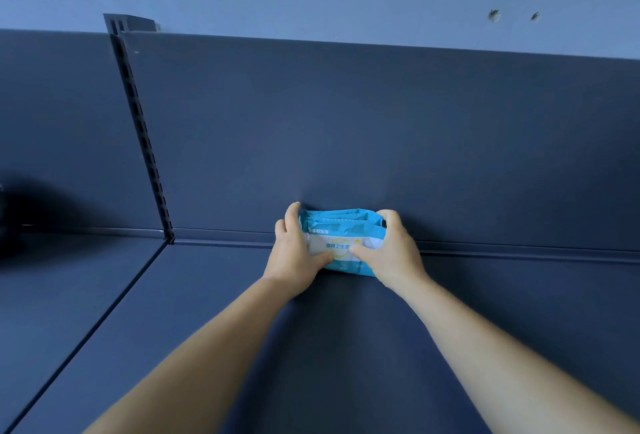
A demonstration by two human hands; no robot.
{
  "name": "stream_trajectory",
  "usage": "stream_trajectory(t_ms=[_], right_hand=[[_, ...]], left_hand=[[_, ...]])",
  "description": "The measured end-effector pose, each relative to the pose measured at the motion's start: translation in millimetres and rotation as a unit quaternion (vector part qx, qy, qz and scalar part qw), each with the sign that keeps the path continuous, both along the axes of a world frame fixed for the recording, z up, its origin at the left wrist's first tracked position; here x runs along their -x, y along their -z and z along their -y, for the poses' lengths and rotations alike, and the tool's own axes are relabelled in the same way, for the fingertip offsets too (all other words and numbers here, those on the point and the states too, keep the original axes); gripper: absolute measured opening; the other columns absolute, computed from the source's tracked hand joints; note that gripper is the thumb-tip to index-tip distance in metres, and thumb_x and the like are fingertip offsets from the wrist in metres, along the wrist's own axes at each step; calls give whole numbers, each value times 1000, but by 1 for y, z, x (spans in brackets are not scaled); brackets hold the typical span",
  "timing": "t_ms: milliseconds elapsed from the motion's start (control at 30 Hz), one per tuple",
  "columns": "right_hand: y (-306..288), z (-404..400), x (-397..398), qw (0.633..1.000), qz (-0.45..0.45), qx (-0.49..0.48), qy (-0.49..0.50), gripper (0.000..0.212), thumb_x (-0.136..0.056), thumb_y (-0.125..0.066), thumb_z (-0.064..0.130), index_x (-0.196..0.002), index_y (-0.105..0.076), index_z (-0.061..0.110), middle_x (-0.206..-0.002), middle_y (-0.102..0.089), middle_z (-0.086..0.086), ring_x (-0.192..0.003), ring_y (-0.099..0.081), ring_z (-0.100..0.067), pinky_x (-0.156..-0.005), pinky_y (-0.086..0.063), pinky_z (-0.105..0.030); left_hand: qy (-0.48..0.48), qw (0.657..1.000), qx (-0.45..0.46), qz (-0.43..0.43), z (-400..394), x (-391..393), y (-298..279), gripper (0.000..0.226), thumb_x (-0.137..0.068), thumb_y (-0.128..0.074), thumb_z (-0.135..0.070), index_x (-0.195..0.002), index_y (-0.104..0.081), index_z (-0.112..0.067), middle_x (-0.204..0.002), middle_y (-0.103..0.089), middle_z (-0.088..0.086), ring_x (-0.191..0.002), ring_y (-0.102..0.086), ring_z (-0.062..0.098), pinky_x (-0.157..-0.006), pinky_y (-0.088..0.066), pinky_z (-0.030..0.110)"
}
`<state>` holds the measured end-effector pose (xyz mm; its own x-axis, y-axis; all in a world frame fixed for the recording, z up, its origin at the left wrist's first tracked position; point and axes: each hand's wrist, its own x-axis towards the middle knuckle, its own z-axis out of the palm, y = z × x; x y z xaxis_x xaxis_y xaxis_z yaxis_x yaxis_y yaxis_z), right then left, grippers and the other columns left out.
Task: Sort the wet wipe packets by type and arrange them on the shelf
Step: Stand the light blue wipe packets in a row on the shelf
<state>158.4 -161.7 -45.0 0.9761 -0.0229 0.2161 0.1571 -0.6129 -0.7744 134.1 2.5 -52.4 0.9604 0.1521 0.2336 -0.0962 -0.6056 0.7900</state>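
Blue-and-white plastic wet wipe packets (341, 243) standing bunched against the dark blue back panel (381, 128), sitting on the dark blue metal shelf (214, 295), left hand (294, 253) gripping them at 9 o'clock, right hand (389, 250) gripping at 3 o'clock, slotted upright (143, 135) rising at 10 o'clock.

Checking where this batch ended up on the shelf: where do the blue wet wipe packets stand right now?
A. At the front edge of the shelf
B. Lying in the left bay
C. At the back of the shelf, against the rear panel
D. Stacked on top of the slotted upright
C: the blue wet wipe packets stand upright against the rear panel, held between the left hand and right hand.
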Motion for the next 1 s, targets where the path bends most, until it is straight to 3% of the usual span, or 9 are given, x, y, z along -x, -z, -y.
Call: stream_trajectory(t_ms=[100,200,267,333,467,633,1000], right_hand=[[4,-1,2,996,67,60,11,75,-75,-77,32,-136,-35,26,-135,-37,7,-121,-45,-14,-89,-43,-31],[3,2,4,965,169,201,-1,84,-73,-78,35,-144,-33,24,-146,-27,4,-133,-28,-17,-107,-27,-32],[0,4,5,933,178,311,-36,83,-77,-73,40,-146,-29,28,-153,-18,5,-140,-15,-18,-111,-13,-33],[-3,5,4,910,173,372,-60,81,-80,-70,41,-148,-26,28,-155,-16,8,-144,-9,-16,-112,-7,-34],[-4,-1,5,896,199,391,-68,77,-81,-71,34,-147,-31,25,-152,-30,10,-142,-23,-14,-112,-12,-34],[-3,-7,8,892,174,413,-58,78,-87,-63,37,-150,-18,27,-156,-17,11,-143,-17,-12,-114,-12,-33],[-5,-14,25,901,136,411,-29,82,-93,-56,29,-152,0,21,-160,-2,8,-147,-1,-12,-118,0,-33]], left_hand=[[-10,982,-172,79,-5,4,-3,98,-77,-74,-32,-150,-8,-26,-144,-20,-2,-133,-26,19,-106,-28,30],[35,910,-399,109,-8,5,-9,97,-81,-64,-48,-152,-2,-27,-157,-3,-3,-145,1,20,-118,0,37],[48,876,-471,88,-7,4,-11,94,-85,-60,-49,-152,1,-25,-159,3,-5,-147,8,19,-117,7,42],[42,864,-495,80,-4,3,-13,90,-87,-59,-45,-152,0,-22,-159,-2,-3,-147,4,18,-117,8,43],[31,865,-496,71,-2,4,-16,88,-88,-58,-46,-151,-1,-20,-159,-4,-2,-147,0,18,-117,8,44],[24,856,-513,63,-2,5,-14,83,-96,-49,-39,-151,9,-16,-160,7,-2,-147,7,17,-117,8,43],[39,846,-529,57,-1,17,-17,84,-96,-48,-39,-151,10,-12,-160,11,3,-147,9,20,-117,8,43]])
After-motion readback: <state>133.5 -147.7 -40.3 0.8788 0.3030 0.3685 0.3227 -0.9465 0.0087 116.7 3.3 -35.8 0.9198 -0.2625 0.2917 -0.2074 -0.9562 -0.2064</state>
